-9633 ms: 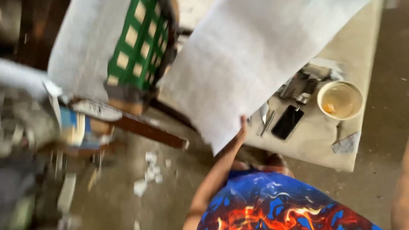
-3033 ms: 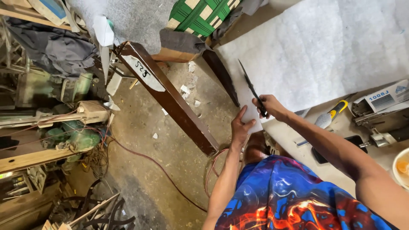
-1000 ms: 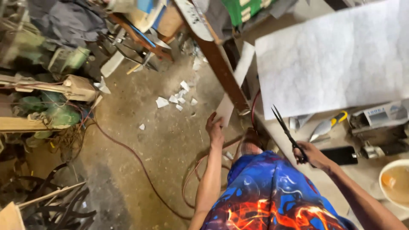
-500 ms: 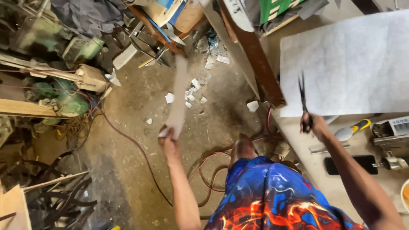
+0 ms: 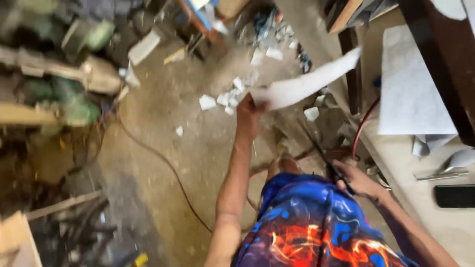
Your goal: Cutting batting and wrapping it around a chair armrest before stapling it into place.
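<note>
My left hand (image 5: pixel 249 112) is stretched out over the dirt floor and grips a long white strip of sheet material (image 5: pixel 309 84) by one end; the strip trails up and to the right. My right hand (image 5: pixel 357 179) is low beside my blue and orange shorts and holds black scissors (image 5: pixel 321 154), blades pointing up and left. A large white sheet (image 5: pixel 413 89) lies on the pale table at the right.
White scraps (image 5: pixel 222 99) litter the floor ahead. A thin cable (image 5: pixel 163 163) runs across the dirt. Blurred junk, wood and green machinery crowd the left side. On the table (image 5: pixel 425 212) lie a black phone (image 5: pixel 454 196) and a metal tool (image 5: pixel 440 173). A dark wooden beam (image 5: pixel 445 54) crosses the top right.
My left hand has swung the white strip to the right, toward the table. My right hand with the scissors dropped from beside the sheet to my hip. The view moved left and blurred.
</note>
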